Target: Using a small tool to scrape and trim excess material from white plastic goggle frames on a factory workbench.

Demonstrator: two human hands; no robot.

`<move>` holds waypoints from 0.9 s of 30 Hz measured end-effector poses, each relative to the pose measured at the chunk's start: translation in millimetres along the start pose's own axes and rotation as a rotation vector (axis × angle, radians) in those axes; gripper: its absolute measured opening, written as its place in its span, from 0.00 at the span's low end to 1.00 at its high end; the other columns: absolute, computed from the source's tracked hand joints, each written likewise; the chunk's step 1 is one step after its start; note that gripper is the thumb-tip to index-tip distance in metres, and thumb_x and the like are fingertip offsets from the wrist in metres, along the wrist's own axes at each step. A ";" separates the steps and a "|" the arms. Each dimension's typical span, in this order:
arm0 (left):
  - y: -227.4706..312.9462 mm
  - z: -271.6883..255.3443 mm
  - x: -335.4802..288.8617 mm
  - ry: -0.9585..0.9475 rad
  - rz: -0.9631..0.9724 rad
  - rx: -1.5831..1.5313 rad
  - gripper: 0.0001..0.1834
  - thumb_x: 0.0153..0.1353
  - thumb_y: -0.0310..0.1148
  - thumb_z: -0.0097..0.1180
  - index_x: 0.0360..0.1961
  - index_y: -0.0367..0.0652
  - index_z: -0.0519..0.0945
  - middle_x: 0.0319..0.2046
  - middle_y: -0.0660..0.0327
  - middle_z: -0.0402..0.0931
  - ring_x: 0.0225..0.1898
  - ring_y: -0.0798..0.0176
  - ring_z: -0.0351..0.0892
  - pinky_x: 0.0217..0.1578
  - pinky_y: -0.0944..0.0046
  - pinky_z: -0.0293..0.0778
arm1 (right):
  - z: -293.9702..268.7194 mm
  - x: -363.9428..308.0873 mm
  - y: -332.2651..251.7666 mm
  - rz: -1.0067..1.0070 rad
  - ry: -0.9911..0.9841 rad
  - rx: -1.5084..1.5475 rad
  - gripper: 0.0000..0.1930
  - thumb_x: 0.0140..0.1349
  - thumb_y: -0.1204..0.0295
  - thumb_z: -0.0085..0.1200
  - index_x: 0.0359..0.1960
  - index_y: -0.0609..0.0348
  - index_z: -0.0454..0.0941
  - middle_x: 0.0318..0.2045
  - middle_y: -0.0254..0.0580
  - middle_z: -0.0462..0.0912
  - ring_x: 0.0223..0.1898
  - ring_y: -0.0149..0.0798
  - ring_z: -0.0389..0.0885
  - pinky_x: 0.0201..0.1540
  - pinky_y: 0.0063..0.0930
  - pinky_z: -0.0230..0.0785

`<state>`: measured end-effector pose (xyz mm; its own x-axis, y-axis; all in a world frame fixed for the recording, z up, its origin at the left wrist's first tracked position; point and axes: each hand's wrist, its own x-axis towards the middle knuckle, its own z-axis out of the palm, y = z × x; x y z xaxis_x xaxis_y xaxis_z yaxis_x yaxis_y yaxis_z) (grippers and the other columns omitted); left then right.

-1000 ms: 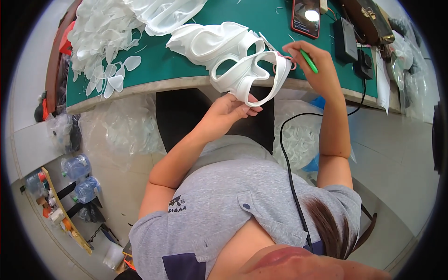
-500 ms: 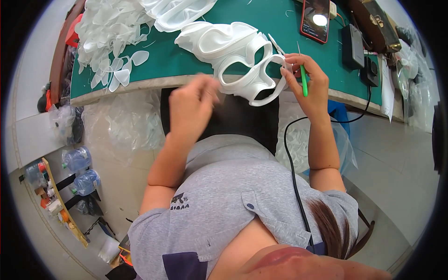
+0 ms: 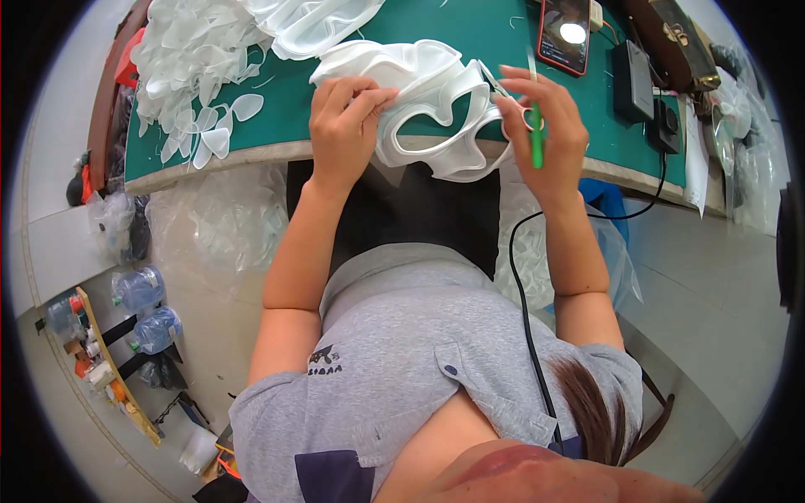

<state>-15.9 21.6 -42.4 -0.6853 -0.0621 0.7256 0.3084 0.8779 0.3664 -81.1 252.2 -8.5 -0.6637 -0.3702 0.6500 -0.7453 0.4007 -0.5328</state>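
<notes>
My left hand [image 3: 342,127] pinches the near left edge of a white, soft-looking moulded frame [image 3: 411,151] with large eye-like openings, much like a goggle skirt. The frame hangs partly over the front table edge, against another white moulded piece [image 3: 356,59] behind it. A slim green-handled tool [image 3: 537,138] with a thin pointed tip, like a craft knife, is held across the fingers of my right hand [image 3: 555,134]. That hand is at the frame's right end, beside a pair of scissors [image 3: 493,80] whose blades point away; its handle loops are partly hidden by my fingers.
On the green table mat [image 3: 470,21], a heap of translucent offcuts [image 3: 189,75] lies at left and more white moulded pieces [image 3: 314,25] at the back. A phone [image 3: 564,33] and black adapters [image 3: 635,82] stand at right. A black cable [image 3: 521,285] loops down in front of me.
My left hand has moved up from the table's front edge and now pinches the frame. My right hand has shifted slightly away from the frame's ring, which has moved a little left.
</notes>
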 end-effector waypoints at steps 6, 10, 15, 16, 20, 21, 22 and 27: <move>9.6 6.9 -10.7 0.016 -0.097 -0.025 0.05 0.47 0.22 0.62 0.26 0.40 0.78 0.26 0.62 0.75 0.33 0.56 0.73 0.37 0.58 0.68 | 45.4 8.6 -9.0 -0.280 -0.232 0.015 0.17 0.50 0.76 0.63 0.44 0.57 0.77 0.45 0.38 0.81 0.32 0.38 0.78 0.34 0.28 0.72; 11.7 2.6 -11.3 -0.052 -0.316 -0.148 0.05 0.50 0.23 0.61 0.26 0.39 0.76 0.26 0.58 0.74 0.31 0.53 0.73 0.34 0.59 0.69 | 54.7 -3.7 1.8 -0.306 -0.231 0.006 0.16 0.49 0.77 0.62 0.42 0.56 0.77 0.43 0.36 0.82 0.30 0.37 0.76 0.32 0.28 0.72; 7.3 -3.0 -8.6 0.045 -0.335 -0.224 0.05 0.56 0.24 0.58 0.27 0.37 0.73 0.26 0.58 0.74 0.28 0.57 0.73 0.31 0.64 0.70 | 56.6 -3.9 2.2 -0.326 -0.207 0.022 0.14 0.49 0.79 0.61 0.39 0.57 0.78 0.41 0.34 0.82 0.27 0.37 0.75 0.30 0.27 0.71; 5.9 -5.5 -8.3 0.089 -0.382 -0.248 0.05 0.58 0.24 0.57 0.28 0.37 0.73 0.25 0.59 0.73 0.27 0.59 0.73 0.31 0.66 0.69 | 56.7 -4.4 2.2 -0.326 -0.207 0.023 0.14 0.49 0.79 0.61 0.39 0.57 0.78 0.41 0.34 0.82 0.27 0.37 0.75 0.30 0.27 0.71; -0.6 -17.0 -9.5 0.144 -0.408 -0.291 0.06 0.62 0.25 0.55 0.28 0.38 0.72 0.24 0.63 0.72 0.27 0.67 0.70 0.30 0.70 0.67 | 56.1 -7.6 2.8 -0.319 -0.213 -0.015 0.13 0.50 0.79 0.60 0.39 0.57 0.78 0.42 0.34 0.83 0.28 0.37 0.77 0.31 0.28 0.71; -2.8 -20.2 -10.8 0.143 -0.409 -0.288 0.06 0.62 0.25 0.55 0.28 0.38 0.72 0.24 0.63 0.72 0.27 0.67 0.70 0.30 0.70 0.67 | 56.4 -8.2 2.8 -0.317 -0.207 -0.022 0.13 0.50 0.79 0.60 0.39 0.57 0.78 0.42 0.34 0.83 0.29 0.38 0.77 0.31 0.28 0.71; -6.2 -24.1 -12.3 0.220 -0.419 -0.301 0.06 0.62 0.25 0.55 0.28 0.38 0.72 0.24 0.63 0.72 0.26 0.67 0.69 0.30 0.70 0.67 | 56.7 -8.7 2.3 -0.316 -0.207 -0.019 0.13 0.50 0.79 0.60 0.39 0.57 0.78 0.42 0.34 0.83 0.29 0.38 0.77 0.31 0.28 0.71; -19.5 -56.0 -3.8 0.291 -0.270 0.011 0.07 0.61 0.25 0.55 0.26 0.40 0.73 0.26 0.63 0.73 0.27 0.67 0.68 0.30 0.72 0.66 | 58.2 -8.5 4.5 -0.346 -0.175 -0.022 0.11 0.51 0.77 0.59 0.37 0.57 0.76 0.41 0.35 0.82 0.27 0.36 0.76 0.32 0.29 0.70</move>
<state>17.6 -21.8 -19.7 -0.5244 -0.4217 0.7397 0.1346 0.8167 0.5611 -82.5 208.3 -47.9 -0.3759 -0.6232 0.6858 -0.9266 0.2446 -0.2855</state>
